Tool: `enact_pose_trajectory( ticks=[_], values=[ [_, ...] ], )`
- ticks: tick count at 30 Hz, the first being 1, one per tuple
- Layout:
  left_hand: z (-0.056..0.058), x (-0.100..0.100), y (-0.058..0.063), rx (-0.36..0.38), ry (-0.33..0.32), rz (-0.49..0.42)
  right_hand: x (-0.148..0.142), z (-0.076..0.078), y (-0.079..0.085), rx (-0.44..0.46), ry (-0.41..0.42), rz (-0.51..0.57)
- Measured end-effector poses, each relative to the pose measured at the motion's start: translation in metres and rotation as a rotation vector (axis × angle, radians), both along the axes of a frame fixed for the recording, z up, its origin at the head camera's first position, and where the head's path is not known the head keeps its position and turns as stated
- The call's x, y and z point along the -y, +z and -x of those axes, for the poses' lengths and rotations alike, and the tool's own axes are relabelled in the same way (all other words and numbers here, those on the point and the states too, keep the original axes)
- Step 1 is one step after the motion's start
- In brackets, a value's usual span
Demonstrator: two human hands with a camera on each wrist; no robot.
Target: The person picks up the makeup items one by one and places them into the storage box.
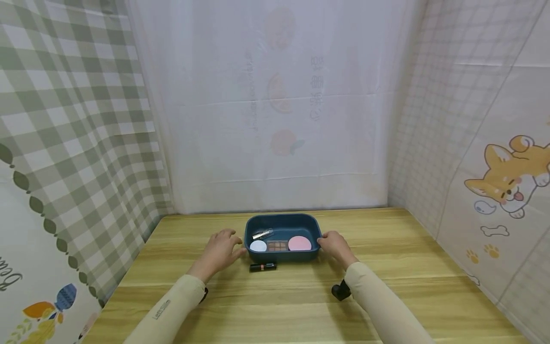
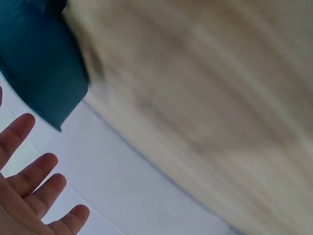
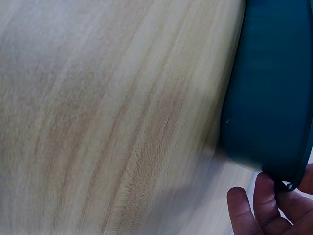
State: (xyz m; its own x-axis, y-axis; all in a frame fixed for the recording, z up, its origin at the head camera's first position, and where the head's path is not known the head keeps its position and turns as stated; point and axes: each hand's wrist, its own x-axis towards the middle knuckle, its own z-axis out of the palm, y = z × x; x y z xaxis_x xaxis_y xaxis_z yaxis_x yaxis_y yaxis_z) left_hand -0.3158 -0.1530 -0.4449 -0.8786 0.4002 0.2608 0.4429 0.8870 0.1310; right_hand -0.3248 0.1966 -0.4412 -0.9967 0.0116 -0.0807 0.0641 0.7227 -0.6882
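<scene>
A dark blue rectangular storage bin stands on the wooden table. Inside it lie a silver tube with a clear cap, a white round disc, a brown eyeshadow palette and a pink round disc. My right hand pinches the bin's right rim, thumb on the rim and fingers against the outer wall in the right wrist view. To the left of the bin, my left hand is spread with its fingers apart and nothing in it; the left wrist view shows a gap to the bin.
A black cosmetic tube with a reddish band lies on the table just in front of the bin. Curtains hang behind and on both sides of the table. A black wrist camera sits beneath the right sleeve.
</scene>
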Motion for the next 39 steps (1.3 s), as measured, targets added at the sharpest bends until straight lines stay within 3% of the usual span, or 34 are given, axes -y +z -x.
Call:
enact_pose_trajectory(
  ticks=[6,22,39],
  values=[
    [-0.008,-0.004,-0.010,0.045,-0.013,0.053,0.000,-0.001,0.002,-0.002,0.000,0.002],
    [-0.020,-0.016,-0.035,-0.012,-0.113,0.055,-0.001,0.000,0.000,0.016,-0.002,0.009],
    [-0.021,-0.024,-0.039,-0.032,-0.155,0.133,-0.001,0.002,-0.004,0.003,0.001,0.005]
  ],
)
